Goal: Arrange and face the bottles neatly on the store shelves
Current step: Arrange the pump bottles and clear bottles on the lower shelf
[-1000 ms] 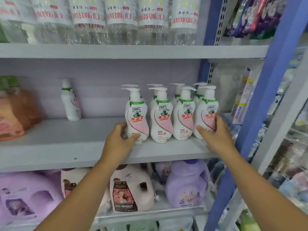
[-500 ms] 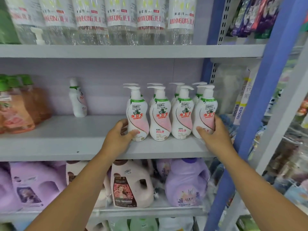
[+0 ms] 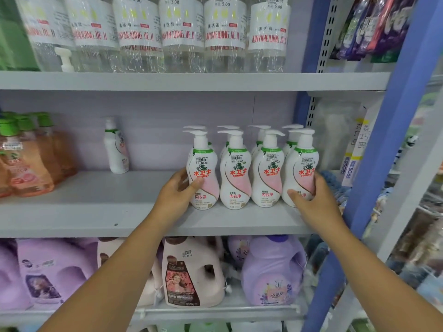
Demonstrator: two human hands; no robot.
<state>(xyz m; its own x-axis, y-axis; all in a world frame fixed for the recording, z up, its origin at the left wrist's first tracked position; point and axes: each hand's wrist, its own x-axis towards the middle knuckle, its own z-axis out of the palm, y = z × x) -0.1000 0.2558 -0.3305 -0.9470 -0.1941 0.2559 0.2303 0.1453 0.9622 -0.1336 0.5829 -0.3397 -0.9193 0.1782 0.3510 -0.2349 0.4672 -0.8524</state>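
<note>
Glossy curvy white pump bottles [image 3: 235,171] in a row, left hand [image 3: 176,195] and right hand [image 3: 311,200] grip clamped on end bottles

Shop aisle: steel shelves [image 3: 191,81] stocked with price-stickered detergent bottles [image 3: 236,173], hanging packets [image 3: 374,27].

Grey shelf [image 3: 96,212] — pump bottles [image 3: 236,171] upright

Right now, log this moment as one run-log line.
left hand: grips leftmost pump bottle | right hand: grips rightmost pump bottle | front row: four, upright, labels forward | stray bottle: back, alone
</note>
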